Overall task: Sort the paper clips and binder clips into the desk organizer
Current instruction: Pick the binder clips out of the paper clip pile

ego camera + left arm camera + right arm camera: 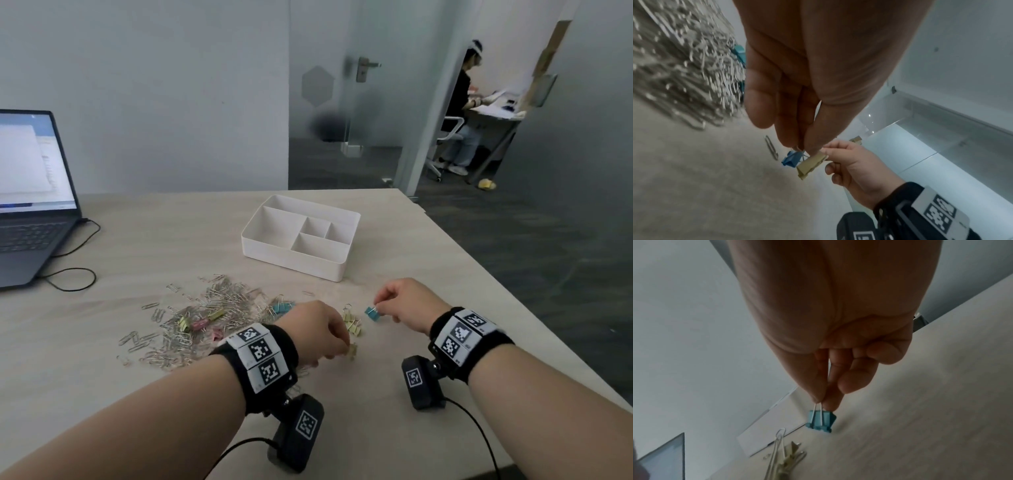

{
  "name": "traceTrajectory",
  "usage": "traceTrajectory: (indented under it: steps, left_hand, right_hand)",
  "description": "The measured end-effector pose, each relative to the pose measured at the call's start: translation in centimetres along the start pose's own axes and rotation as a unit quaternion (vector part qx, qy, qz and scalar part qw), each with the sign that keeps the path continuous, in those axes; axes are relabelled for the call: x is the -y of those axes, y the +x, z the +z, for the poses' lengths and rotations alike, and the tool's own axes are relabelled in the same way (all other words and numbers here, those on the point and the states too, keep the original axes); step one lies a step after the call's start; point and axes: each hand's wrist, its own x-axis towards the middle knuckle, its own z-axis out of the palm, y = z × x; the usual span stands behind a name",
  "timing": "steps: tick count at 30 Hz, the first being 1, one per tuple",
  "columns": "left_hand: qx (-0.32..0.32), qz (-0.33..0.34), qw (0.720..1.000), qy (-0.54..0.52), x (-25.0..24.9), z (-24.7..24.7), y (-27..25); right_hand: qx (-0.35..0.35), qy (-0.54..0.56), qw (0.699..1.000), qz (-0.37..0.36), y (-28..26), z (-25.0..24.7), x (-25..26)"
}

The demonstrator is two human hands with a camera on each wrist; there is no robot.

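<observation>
A white desk organizer [289,260] with several compartments stands on the table beyond my hands. Left of them lies a heap of silver paper clips [191,315] mixed with yellow, pink and teal binder clips. My left hand [337,344] pinches a yellow binder clip [811,164] by its wire handle, just above the table. My right hand [380,303] pinches the wire handles of a blue binder clip [821,420], whose body touches or nearly touches the table. Between the hands lie more yellow binder clips [352,322].
An open laptop [30,205] with a black cable [73,277] sits at the table's far left. The table's right edge [513,308] drops to dark carpet. Behind a glass partition a person [462,113] sits at another desk.
</observation>
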Motion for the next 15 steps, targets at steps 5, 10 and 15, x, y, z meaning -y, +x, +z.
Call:
traceTrajectory:
  steps: [5,10,15]
  left_hand:
    - [0.01,0.005,1.0,0.021,-1.3,1.6,0.8]
    - [-0.02,0.016,0.999,-0.039,-0.7,1.3,0.7]
    - [-0.136,0.022,0.99,0.025,2.2,-2.5,0.3]
  right_hand:
    - [0.017,-0.042,0.999,-0.003,0.2,0.4,-0.4]
    - [-0.037,-0.056,0.995,-0.067,-0.9,0.0,0.8]
    - [0.085,-0.058,0.986,-0.13,-3.1,0.2,3.5]
